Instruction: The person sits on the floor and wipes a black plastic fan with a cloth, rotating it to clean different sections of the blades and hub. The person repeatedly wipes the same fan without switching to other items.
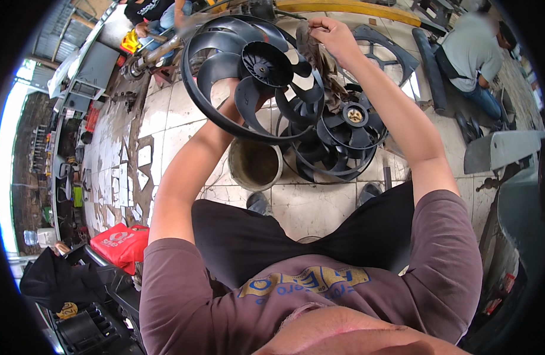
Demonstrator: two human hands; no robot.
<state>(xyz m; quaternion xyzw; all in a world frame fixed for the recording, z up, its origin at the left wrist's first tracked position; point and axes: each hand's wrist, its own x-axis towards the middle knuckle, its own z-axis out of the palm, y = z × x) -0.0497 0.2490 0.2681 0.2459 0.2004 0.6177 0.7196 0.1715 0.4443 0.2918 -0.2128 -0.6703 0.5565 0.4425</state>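
Note:
My left hand [232, 94] reaches behind a large black plastic fan [213, 71] with curved blades and an outer ring, and holds it up at a tilt. Blades hide most of its fingers. At the fan's far right rim, my right hand [333, 38] pinches a dirty grey-brown rag [306, 44], which hangs down beside the ring. Below the rag, another black fan [360, 139] with a metal-centred hub lies on the tiles. Close to my left forearm stands a round, dirty bucket [254, 165], open at the top.
A black fan shroud [396, 56] lies beyond my right forearm, near a dark long bar [429, 71]. One person [470, 53] crouches at the far right; another [157, 21] works at the far left. A red bag [121, 245] sits to my left, and broken tiles [121, 183] lie on the floor.

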